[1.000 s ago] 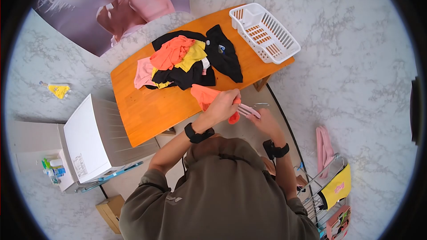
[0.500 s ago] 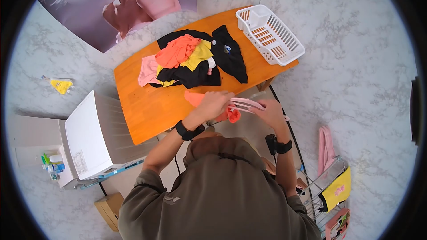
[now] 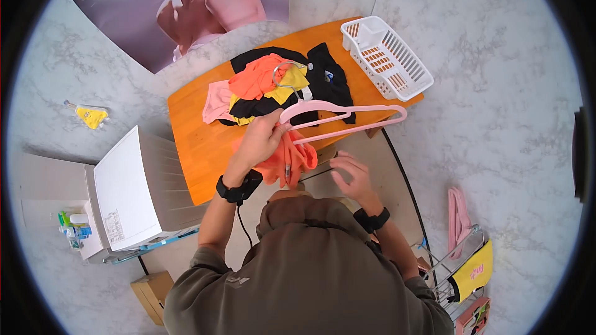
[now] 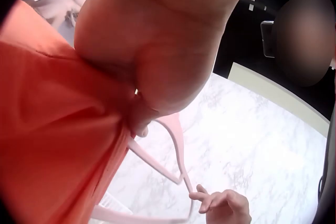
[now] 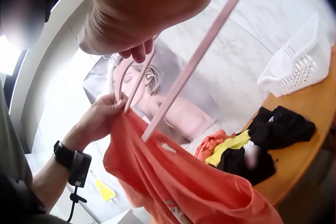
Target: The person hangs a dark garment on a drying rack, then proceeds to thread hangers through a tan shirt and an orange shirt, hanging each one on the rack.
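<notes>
My left hand (image 3: 261, 139) grips a pink clothes hanger (image 3: 372, 109) near its left shoulder, together with an orange shirt (image 3: 282, 164). One end of the hanger goes into the shirt at its opening, as the right wrist view shows. The hook points away over the table, and the other shoulder sticks out free to the right. Below the hanger's free side is my right hand (image 3: 352, 177), holding nothing, fingers extended. In the right wrist view the shirt (image 5: 178, 176) hangs in folds from the left hand (image 5: 102, 113).
On the wooden table (image 3: 189, 155) lies a pile of orange, yellow, pink and black clothes (image 3: 251, 80). A white plastic basket (image 3: 419, 92) stands at the table's right end. Pink hangers (image 3: 458, 220) and a wire rack (image 3: 442, 294) with a yellow cloth (image 3: 475, 270) are at the lower right.
The hanger has turned so its hook points away and its free shoulder points right. My right hand has let go of it and drawn back. The left hand has shifted left with hanger and shirt.
</notes>
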{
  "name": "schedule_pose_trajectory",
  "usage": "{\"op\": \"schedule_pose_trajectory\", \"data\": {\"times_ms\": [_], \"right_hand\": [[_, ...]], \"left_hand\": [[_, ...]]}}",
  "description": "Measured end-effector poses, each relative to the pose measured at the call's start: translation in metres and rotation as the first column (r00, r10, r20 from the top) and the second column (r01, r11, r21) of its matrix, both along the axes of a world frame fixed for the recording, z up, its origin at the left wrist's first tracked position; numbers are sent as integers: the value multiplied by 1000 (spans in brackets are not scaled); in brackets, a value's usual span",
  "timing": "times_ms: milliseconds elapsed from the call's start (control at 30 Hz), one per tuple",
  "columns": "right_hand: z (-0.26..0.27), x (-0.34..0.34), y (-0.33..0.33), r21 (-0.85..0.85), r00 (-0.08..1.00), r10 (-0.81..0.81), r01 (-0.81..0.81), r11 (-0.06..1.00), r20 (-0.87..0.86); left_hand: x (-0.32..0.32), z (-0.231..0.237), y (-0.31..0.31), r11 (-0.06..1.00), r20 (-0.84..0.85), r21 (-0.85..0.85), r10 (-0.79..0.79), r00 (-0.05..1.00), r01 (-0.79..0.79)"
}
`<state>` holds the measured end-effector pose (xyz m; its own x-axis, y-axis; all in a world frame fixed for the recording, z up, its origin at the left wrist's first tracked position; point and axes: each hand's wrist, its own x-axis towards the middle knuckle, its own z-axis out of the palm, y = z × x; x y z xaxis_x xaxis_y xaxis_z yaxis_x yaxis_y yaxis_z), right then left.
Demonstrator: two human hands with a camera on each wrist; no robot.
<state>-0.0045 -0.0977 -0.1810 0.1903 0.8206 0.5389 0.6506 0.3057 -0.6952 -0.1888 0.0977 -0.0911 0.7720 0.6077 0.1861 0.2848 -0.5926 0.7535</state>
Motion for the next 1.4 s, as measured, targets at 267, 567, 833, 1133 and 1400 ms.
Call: {"op": "schedule_pose_trajectory", "data": {"times_ms": [267, 567, 833, 1133, 1400], "right_hand": [[-51, -14, 63, -454, 928, -2, -181, 873, -373], [-39, 37, 78, -396, 959, -158, 55, 916, -233], [50, 83, 96, -364, 903, -178, 26, 931, -391], [77, 109, 93, -411, 857, -125, -108, 905, -501], [40, 126, 88, -517, 862, -152, -142, 844, -484]], "left_hand": [[-23, 29, -7, 984, 65, -146, -97, 993, 106], [-54, 2, 23, 979, 279, -202, 88, 956, -31], [-70, -18, 43, 998, 143, 31, 45, 989, -50], [-77, -23, 53, 997, 63, -31, -71, 995, 73], [-83, -31, 50, 986, -78, -85, -152, 985, 145]]}}
